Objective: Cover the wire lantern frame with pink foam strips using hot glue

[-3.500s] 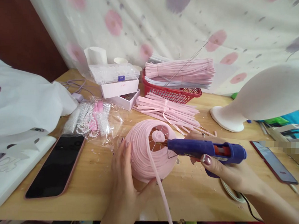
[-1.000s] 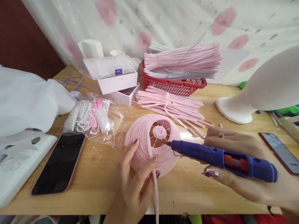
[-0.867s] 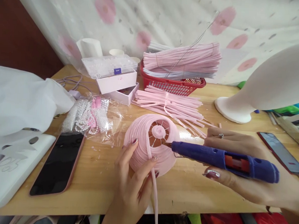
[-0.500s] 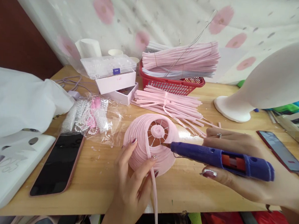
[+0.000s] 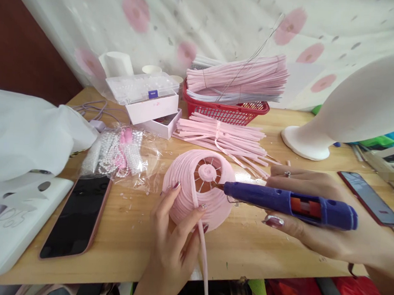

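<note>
A rounded form wrapped in pink pipe cleaner sits on the table, its open top showing thin wire spokes around a pink coiled centre. My left hand steadies its near side, with fingers closed on the loose pink pipe cleaner strand that runs down toward the table edge. In my right hand is a blue hot glue gun, held sideways. Its metal tip points left at the right rim of the opening; I cannot tell whether it touches. My right hand's lower fingers are partly hidden.
Pink pipe cleaners lie bundled behind the form, before a red basket holding more. At left are a phone, a bag of beads and boxes. A white stand and another phone are at right.
The glue gun has shifted slightly left and up, its tip now a little further over the opening. My left hand and the wrapped form have stayed in place.
</note>
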The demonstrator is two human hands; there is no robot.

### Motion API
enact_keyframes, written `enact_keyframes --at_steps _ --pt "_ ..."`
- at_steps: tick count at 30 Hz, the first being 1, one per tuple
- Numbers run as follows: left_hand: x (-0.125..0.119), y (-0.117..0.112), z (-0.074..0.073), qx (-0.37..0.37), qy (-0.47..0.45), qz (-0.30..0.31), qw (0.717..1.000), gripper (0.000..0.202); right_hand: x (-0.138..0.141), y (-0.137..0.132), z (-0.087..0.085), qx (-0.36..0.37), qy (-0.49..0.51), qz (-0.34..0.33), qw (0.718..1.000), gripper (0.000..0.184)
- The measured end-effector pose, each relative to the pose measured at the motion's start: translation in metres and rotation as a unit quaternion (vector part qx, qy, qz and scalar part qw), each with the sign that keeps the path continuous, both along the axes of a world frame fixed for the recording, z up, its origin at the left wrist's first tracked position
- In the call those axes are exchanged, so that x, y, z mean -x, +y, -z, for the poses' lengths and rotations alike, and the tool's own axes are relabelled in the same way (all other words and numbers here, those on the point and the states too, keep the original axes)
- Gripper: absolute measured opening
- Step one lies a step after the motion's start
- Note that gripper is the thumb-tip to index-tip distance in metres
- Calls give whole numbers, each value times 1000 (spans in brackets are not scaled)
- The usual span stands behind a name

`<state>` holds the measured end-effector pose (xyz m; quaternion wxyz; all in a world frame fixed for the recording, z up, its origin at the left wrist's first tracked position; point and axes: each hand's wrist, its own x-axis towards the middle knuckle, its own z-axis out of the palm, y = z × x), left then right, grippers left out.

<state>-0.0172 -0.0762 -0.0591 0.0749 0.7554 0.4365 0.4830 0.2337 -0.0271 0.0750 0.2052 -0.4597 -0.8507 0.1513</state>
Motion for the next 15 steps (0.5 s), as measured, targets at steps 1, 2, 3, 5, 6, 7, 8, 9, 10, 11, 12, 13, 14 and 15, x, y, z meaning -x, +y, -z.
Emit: enact_keyframes --at_steps 1,2,3,5,6,7,8,9,10,11,12,13,14,15 --pt "0 0 0 -3 0 1 1000 46 0 1 -1 0 -1 -11 1000 44" --pt "1 0 -1 -6 0 2 1000 45 0 1 -1 -2 -2 -20 1000 41" --pt "1 0 -1 -9 1 4 1000 45 0 2 -1 -6 -2 -27 1000 39" --pt "1 0 -1 -11 1 6 1000 46 0 3 -1 -10 0 -26 1000 35" --pt "1 0 -1 -11 -1 7 1000 46 1 3 -1 -9 -1 -23 1000 34" --pt "1 1 -1 -11 -2 8 1000 46 1 3 0 -6 0 -22 1000 33" --pt "1 1 -1 -11 -3 8 1000 46 1 3 0 -4 1 -23 1000 32" --pt "0 2 0 -12 -3 9 1000 46 1 2 -1 -3 1 -23 1000 32" --pt "0 2 1 -13 -2 8 1000 46 2 2 -2 -4 1 -23 1000 32" --pt "0 2 1 -13 0 9 1000 47 2 1 -3 -6 0 -23 1000 33" --pt "0 3 2 -13 2 10 1000 47 3 1 -5 -7 -1 -23 1000 35" --pt "0 3 2 -13 2 11 1000 48 4 0 -6 -7 -2 -22 1000 37" --pt "0 3 2 -14 1 11 1000 48 4 0 -8 -5 -5 -20 1000 39" --pt "0 3 2 -15 0 12 1000 49 5 0 -10 -3 -6 -19 1000 40"
